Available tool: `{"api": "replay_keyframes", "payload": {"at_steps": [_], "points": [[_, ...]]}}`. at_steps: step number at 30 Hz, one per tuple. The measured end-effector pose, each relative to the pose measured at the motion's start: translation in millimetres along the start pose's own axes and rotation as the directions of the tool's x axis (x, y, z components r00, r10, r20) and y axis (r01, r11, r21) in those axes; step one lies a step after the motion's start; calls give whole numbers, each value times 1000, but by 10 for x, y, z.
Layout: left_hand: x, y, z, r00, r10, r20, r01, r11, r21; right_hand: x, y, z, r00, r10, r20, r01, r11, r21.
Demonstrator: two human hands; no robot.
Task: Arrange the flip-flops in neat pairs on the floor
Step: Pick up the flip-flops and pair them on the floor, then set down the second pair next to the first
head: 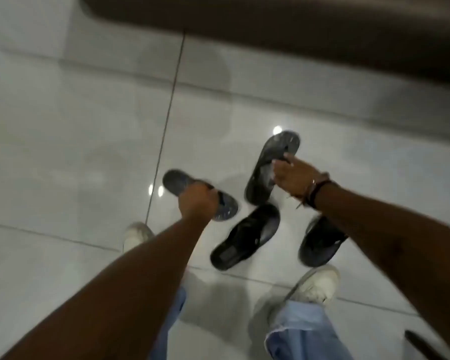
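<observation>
Where the view begins at its near edge, we see pale blue jeans legs [296, 331] and two off-white sneakers, the right one [316, 284] clear and the left one [137, 233] half hidden behind our left forearm. At the near right corner a dark narrow object [418, 345] is cut off by the frame, and we cannot tell what it is.

A little farther, two black rubber flip-flops lie on the glossy white tiled floor [76, 141]: the middle one [244, 237] shows its strap side up, and the right one [320, 242] is partly covered by our right forearm.

Farther still, our left hand [198, 201] is closed around the middle of a grey speckled flip-flop [174, 181], which it holds above the floor; its strap is hidden by the fingers. To the right, our right hand [291, 178], with dark bands at the wrist, pinches the strap of a second grey flip-flop [270, 162], whose toe points far; whether its heel touches the floor is lost in blur.

Along the far edge runs a dark brown blurred surface [296, 24].
</observation>
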State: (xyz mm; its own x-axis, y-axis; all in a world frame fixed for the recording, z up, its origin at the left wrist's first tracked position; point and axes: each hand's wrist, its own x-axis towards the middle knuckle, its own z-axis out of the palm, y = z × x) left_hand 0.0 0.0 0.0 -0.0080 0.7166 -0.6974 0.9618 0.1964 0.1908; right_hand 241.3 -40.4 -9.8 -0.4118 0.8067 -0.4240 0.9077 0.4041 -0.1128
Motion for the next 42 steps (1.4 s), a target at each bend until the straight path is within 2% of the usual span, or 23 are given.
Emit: {"api": "replay_keyframes", "payload": {"at_steps": [1,2,3,4,6,10,12,14,17,19,21,24,26,27,29,33,35,36,38,39,40,41,42], "points": [[158,-36,192,999,-41,-5,42,999,24,171,4,308,998,-14,68,14,1000,8],[319,-90,381,997,-73,-40,75,996,48,321,18,487,995,-52,81,58,996,-75],[453,-128,523,994,-96,-56,99,994,50,419,77,646,984,-45,170,52,998,-35],[578,-164,656,989,-122,-81,125,991,36,508,125,793,977,-19,213,50,989,-138],[693,-210,849,986,-126,-109,134,988,72,529,114,1002,961,-71,267,178,898,-403],[846,-200,943,980,-97,-176,117,988,104,510,101,1092,983,-20,184,103,886,-451],[869,-173,889,983,-77,-169,97,989,114,557,79,1000,978,48,205,21,945,-325],[910,-209,806,983,69,-168,-31,974,223,649,20,887,982,146,119,-121,973,-198],[1019,-343,628,950,274,-150,-225,933,283,937,-127,644,921,386,55,-390,918,76],[1149,-442,529,922,373,-101,-313,874,371,1171,-296,524,848,519,108,-524,788,324],[1266,-502,420,894,448,-18,-375,771,514,1388,-483,486,735,657,167,-621,553,556],[1380,-547,310,875,483,22,-412,721,557,1647,-775,553,589,788,180,-695,381,610],[1431,-585,320,858,511,53,-446,690,570,1786,-931,619,511,824,245,-721,256,644],[1453,-604,342,852,519,68,-460,680,571,1845,-983,664,514,810,281,-716,224,661],[1474,-629,363,854,511,95,-469,679,565,1906,-1016,720,574,747,335,-685,214,696],[1374,-634,330,829,555,72,-507,689,518,1856,-976,743,680,605,414,-657,253,710],[1267,-627,302,791,611,-2,-524,680,513,1698,-963,683,683,680,267,-597,308,741],[1193,-618,308,769,637,-59,-523,679,515,1566,-936,648,644,744,177,-591,338,732],[964,-559,400,780,590,-208,-449,760,470,1219,-803,596,617,783,79,-608,412,679],[802,-481,495,827,491,-274,-362,838,408,998,-683,647,619,780,87,-628,426,652],[622,-364,601,885,337,-322,-245,924,294,756,-556,701,608,783,129,-677,427,599],[453,-242,729,948,136,-289,-88,981,172,493,-412,781,563,803,195,-735,379,562],[274,-138,886,982,-66,-179,79,995,67,219,-296,889,477,831,286,-805,282,522]]}}
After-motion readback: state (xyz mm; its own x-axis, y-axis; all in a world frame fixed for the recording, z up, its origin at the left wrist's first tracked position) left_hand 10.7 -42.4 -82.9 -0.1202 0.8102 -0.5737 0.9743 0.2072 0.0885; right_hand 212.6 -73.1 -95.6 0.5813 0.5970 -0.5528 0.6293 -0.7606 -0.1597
